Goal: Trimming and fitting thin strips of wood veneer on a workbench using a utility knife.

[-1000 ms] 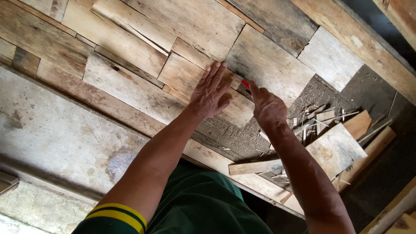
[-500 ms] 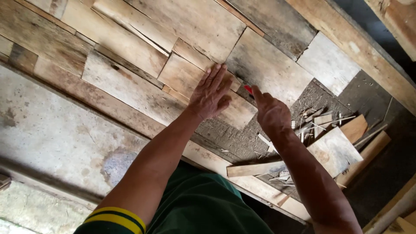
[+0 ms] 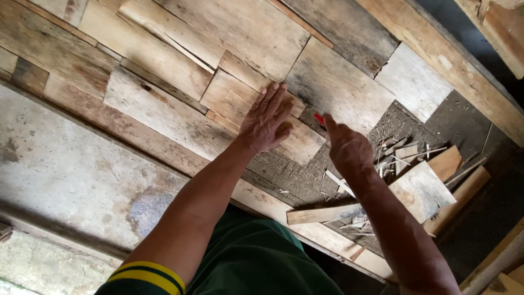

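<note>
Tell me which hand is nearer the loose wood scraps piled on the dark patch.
Right. The right hand, holding a small red tool, sits just beside the wood scraps. The left hand lies flat on a plank, farther away on the other side.

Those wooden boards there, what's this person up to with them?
A person is working over a surface covered with flat, weathered wooden boards laid edge to edge. The left hand lies flat, fingers spread, pressing on a small board piece. The right hand holds a thin red tool, perhaps a pencil, with its tip at the edge of that piece. To the right is a bare dark patch with wood scraps and splinters and some loose offcuts.
</note>
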